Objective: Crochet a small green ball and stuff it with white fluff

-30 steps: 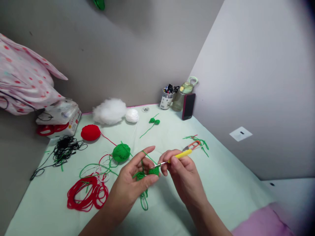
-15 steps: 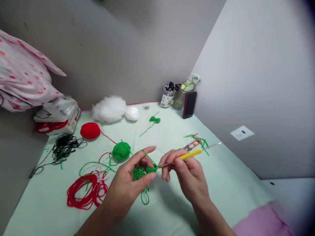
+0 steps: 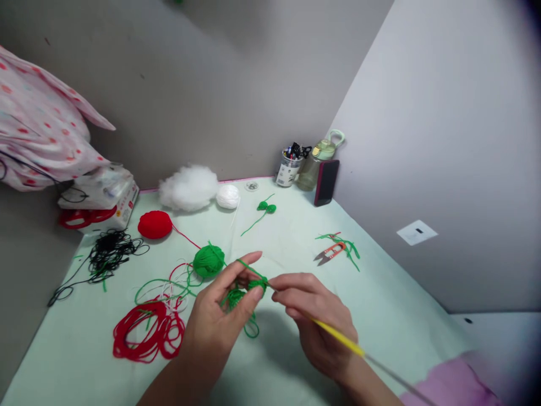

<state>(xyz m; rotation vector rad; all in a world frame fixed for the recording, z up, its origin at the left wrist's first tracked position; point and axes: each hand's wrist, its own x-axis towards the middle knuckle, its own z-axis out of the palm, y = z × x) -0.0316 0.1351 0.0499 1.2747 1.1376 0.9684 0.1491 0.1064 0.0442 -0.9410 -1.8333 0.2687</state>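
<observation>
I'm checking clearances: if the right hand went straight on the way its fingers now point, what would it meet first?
Most likely the small green crocheted piece held in the left hand: the right hand points at it from close by, though exact depth is hard to judge.

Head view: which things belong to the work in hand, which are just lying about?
In use:
green yarn piece, in the left hand
yellow hook, in the right hand
green yarn ball, apparently feeding it

Untouched:
red yarn ball
white yarn ball
snips
phone
bottle
</observation>
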